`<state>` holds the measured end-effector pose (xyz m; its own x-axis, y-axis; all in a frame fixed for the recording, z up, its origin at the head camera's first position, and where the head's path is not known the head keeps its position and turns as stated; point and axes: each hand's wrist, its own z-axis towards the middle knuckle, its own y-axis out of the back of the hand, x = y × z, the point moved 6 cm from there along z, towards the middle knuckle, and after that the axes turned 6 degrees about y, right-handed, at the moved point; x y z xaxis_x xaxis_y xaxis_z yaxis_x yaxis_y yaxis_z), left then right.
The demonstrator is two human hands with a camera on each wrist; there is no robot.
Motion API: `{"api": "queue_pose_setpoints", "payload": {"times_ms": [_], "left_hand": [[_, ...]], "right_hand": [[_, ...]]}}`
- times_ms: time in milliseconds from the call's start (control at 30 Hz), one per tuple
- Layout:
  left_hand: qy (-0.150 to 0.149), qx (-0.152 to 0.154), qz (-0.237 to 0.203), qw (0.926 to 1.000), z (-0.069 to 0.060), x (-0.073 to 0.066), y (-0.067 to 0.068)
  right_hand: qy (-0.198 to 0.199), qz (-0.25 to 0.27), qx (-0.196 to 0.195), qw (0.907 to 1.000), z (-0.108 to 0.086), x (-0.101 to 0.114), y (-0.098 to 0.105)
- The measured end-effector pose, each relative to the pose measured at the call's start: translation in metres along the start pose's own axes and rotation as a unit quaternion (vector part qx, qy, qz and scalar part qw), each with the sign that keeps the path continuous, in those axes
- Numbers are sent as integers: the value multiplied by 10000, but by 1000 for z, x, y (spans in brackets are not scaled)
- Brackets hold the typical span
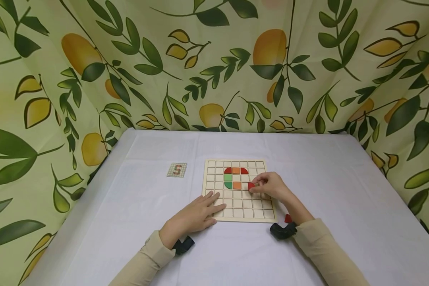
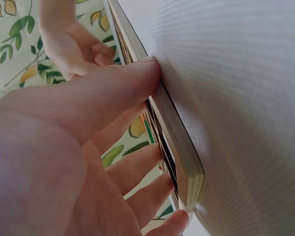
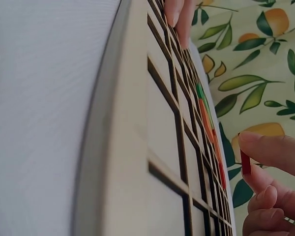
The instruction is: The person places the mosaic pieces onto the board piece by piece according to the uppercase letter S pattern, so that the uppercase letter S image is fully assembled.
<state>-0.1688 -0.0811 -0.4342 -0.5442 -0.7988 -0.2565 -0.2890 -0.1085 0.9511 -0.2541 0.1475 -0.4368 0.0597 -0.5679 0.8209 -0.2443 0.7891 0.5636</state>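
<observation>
A wooden grid board [image 1: 248, 215] lies on the white table, holding two red curved pieces [image 1: 228, 171], orange squares [image 1: 237, 185], a light green square [image 1: 228, 178] and a green curved piece [image 1: 228, 185]. My left hand [image 1: 196, 212] rests with spread fingers on the board's near left corner; in the left wrist view its thumb [image 2: 132, 81] lies along the board's edge. Over the board's right part, my right hand [image 1: 271, 186] pinches a red piece [image 1: 250, 186] between thumb and fingers. The right wrist view shows this red piece [image 3: 245, 162] edge-on, above the board's surface.
A small card [image 1: 176, 170] with a gridded S-shaped pattern lies left of the board. Another red piece [image 1: 288, 218] is on the table by the right wrist, beside the black wrist strap [image 1: 283, 231]. A leaf-and-fruit patterned curtain [image 1: 214, 79] hangs behind the table.
</observation>
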Motion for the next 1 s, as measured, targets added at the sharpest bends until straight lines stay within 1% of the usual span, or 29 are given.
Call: {"api": "queue_pose_setpoints", "payload": {"times_ms": [167,367,533,767,1000], "left_hand": [[18,22,2,10000,1,0,0],[71,96,14,9999,2,1,-1],[41,60,46,10000,3,1,-1],[34,35,27,10000,2,1,0],[82,102,-38,9999,2,1,0]], "right_hand": [[-27,-62,-32,10000,3,3,-4],[-44,32,-43,10000,8,3,-9],[-15,80,-30,10000,11,4,-13],[-57,-140,-64,9999,14,3,-15],[-87,-269,-86,9996,17,3,-15]]}}
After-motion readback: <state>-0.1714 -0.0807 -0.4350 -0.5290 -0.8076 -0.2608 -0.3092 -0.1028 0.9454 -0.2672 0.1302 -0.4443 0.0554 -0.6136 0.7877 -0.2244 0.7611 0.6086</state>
